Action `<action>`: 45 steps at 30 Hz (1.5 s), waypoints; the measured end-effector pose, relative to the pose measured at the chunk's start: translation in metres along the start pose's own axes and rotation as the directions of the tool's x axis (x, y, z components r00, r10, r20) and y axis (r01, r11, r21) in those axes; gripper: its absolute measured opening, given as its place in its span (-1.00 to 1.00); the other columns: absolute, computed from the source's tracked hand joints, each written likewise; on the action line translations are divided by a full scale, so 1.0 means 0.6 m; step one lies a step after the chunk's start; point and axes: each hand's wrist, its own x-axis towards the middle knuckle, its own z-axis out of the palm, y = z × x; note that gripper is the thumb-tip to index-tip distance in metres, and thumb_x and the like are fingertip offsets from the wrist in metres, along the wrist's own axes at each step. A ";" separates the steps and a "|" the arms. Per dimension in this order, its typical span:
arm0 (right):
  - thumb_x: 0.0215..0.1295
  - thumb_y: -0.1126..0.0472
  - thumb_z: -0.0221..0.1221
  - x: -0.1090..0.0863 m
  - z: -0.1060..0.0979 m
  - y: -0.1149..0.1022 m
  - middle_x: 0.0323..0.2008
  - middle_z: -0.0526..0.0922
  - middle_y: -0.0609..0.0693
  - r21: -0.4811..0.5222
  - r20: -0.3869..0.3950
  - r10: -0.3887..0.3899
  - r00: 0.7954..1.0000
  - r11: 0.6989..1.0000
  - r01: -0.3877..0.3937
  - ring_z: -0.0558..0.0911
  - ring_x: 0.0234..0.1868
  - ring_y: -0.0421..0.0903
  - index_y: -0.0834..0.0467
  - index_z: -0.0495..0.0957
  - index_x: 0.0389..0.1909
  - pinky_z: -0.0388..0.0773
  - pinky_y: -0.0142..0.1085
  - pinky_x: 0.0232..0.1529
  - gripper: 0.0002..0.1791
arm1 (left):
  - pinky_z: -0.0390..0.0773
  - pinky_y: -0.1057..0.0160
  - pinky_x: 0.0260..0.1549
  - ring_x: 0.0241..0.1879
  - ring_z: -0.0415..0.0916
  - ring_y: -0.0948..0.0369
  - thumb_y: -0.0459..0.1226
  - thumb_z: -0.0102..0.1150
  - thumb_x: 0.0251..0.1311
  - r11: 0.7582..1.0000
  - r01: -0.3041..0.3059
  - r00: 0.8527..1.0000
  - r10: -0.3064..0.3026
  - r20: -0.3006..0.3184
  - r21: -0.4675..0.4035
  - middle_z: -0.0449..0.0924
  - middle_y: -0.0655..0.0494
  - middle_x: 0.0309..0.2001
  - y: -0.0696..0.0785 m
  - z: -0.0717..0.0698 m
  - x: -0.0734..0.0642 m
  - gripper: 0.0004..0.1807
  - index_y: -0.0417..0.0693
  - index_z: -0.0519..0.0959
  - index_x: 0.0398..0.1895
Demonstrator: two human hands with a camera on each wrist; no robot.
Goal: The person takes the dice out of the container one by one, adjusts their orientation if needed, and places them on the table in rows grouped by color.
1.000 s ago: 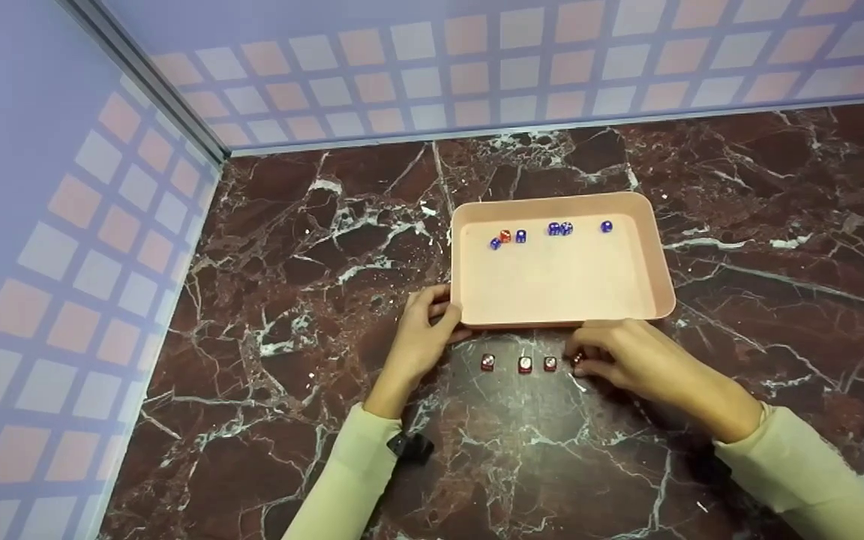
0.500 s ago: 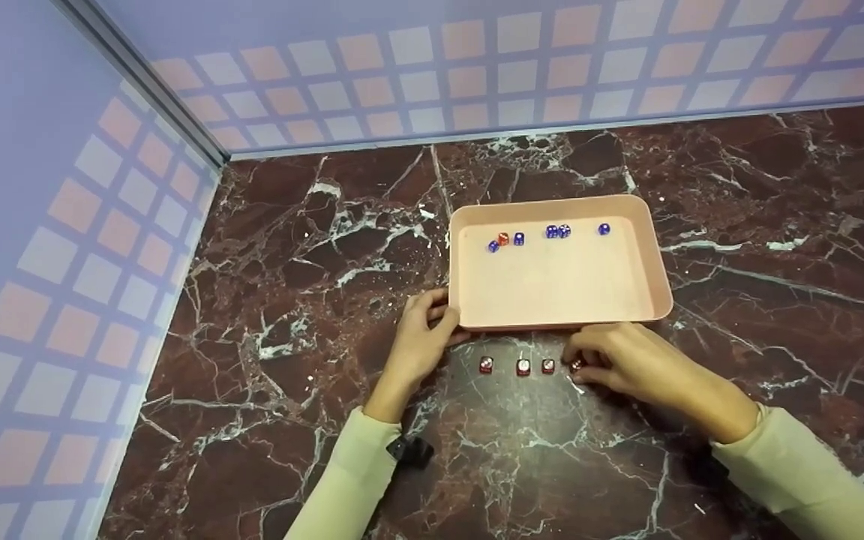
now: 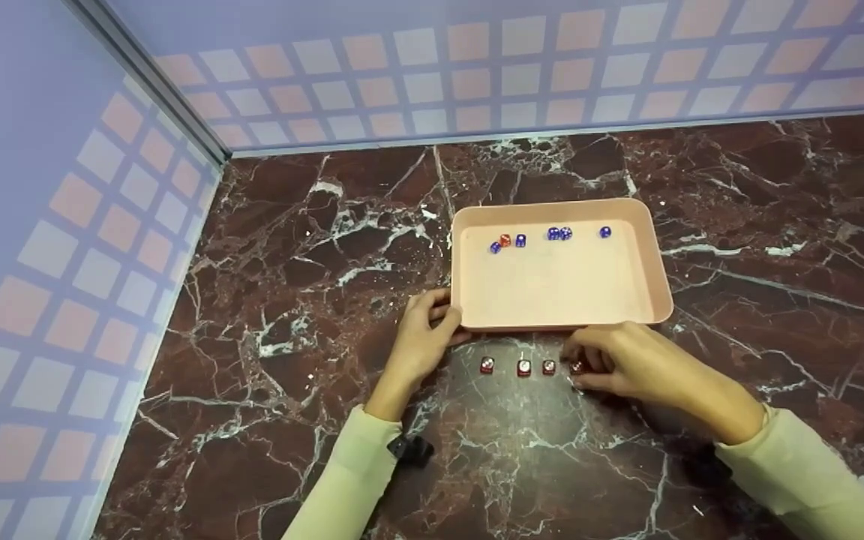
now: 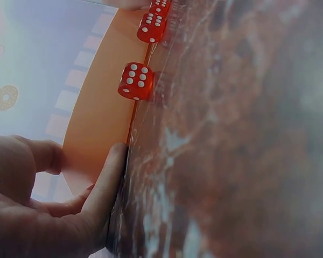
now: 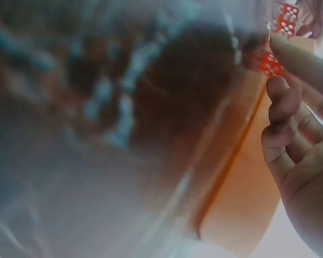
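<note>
A shallow peach tray (image 3: 567, 300) lies on the table with several blue dice (image 3: 553, 234) and one red die (image 3: 505, 240) toward its far side. My left hand (image 3: 423, 334) holds the tray's near left corner, thumb and fingers against its outer walls. In front of the tray, red dice stand in a row: a left one (image 3: 487, 365), a middle one (image 3: 524, 367) and another (image 3: 549, 367) to its right. At the row's right end my right hand (image 3: 627, 364) pinches a red die (image 5: 271, 64) between thumb and fingers, down by the tabletop.
The table (image 3: 312, 262) is dark red marbled stone with white veins. Panels with a checkered pattern, a left panel (image 3: 94, 225) and a back panel (image 3: 477, 67), border it. A black wrist device (image 3: 411, 450) sits at the left cuff.
The right thumb and fingers have shifted slightly around the red die at the row's end, which shows a little more now. The left hand, tray and other dice keep their places.
</note>
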 end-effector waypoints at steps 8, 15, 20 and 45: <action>0.14 0.00 0.57 0.012 -0.010 -0.025 -0.37 0.66 -0.16 -0.158 -0.182 -0.066 0.981 0.987 0.037 0.56 -0.37 -0.24 0.05 0.75 -0.16 0.67 -0.28 -0.39 -0.66 | 0.84 0.18 0.02 0.24 0.57 -0.22 -0.41 0.02 0.52 1.000 0.007 1.000 -0.007 -0.004 -0.021 0.14 -0.37 0.32 -0.004 0.000 0.000 -0.53 -0.51 0.36 0.40; 0.20 -0.14 0.50 0.062 -0.017 -0.026 0.08 0.69 0.07 -0.230 -0.245 -0.111 0.963 0.972 0.054 0.64 0.04 0.05 0.11 0.70 0.10 0.75 0.00 0.10 -0.44 | 0.84 0.18 0.02 0.25 0.56 -0.22 -0.41 0.02 0.53 1.000 0.005 1.000 -0.005 -0.008 -0.026 0.14 -0.36 0.33 -0.001 0.000 0.002 -0.55 -0.51 0.39 0.38; 0.20 -0.13 0.52 0.111 -0.052 -0.016 0.34 0.56 0.16 -0.154 -0.133 -0.015 0.991 0.988 -0.006 0.51 0.35 0.18 0.13 0.58 0.34 0.51 0.24 0.43 -0.25 | 0.84 0.19 0.00 0.26 0.57 -0.20 -0.41 0.04 0.52 1.000 0.019 1.000 -0.019 -0.013 -0.025 0.15 -0.35 0.34 -0.001 0.002 0.002 -0.56 -0.48 0.40 0.37; 0.30 0.42 0.32 0.264 -0.015 0.037 0.25 0.65 0.17 -0.193 -0.157 0.133 0.979 0.968 -0.163 0.49 0.34 0.25 0.19 0.65 0.20 0.36 0.22 0.40 -0.57 | 0.81 0.10 0.11 0.16 0.57 -0.10 -0.44 0.17 0.39 0.999 0.051 0.996 -0.050 0.067 -0.009 0.44 -0.36 0.24 0.021 -0.018 -0.006 -0.33 -0.32 0.28 0.55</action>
